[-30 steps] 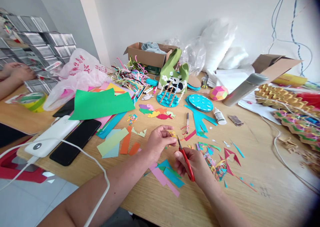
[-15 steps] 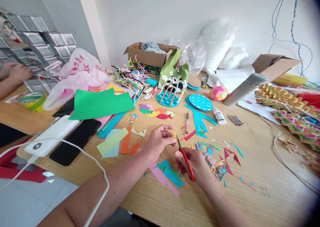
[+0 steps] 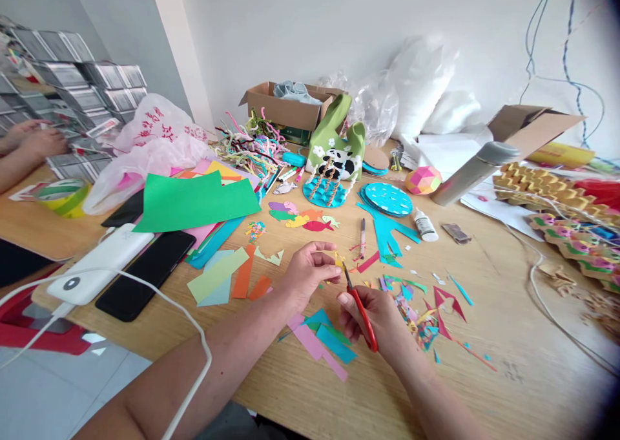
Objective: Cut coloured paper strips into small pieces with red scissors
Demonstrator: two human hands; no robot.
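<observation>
My left hand (image 3: pixel 307 274) pinches a small yellow paper piece (image 3: pixel 336 259) just above the wooden table (image 3: pixel 504 349). My right hand (image 3: pixel 382 320) grips red-handled scissors (image 3: pixel 361 309), whose blades point up at the yellow piece. Pink and blue paper strips (image 3: pixel 323 344) lie under my hands. Coloured paper scraps (image 3: pixel 420 314) are scattered right of my right hand.
A white power bank (image 3: pixel 99 263) with a cable and a black phone (image 3: pixel 145 275) lie at the left. Green paper (image 3: pixel 196 201), paper fish (image 3: pixel 303 216), a glue bottle (image 3: pixel 425 225), a panda craft (image 3: pixel 336 152) and cardboard boxes (image 3: pixel 290 107) sit further back. Another person's hands (image 3: pixel 31 139) rest far left.
The yellow piece has turned slightly in my left fingers. The scissors and both hands stay almost in place.
</observation>
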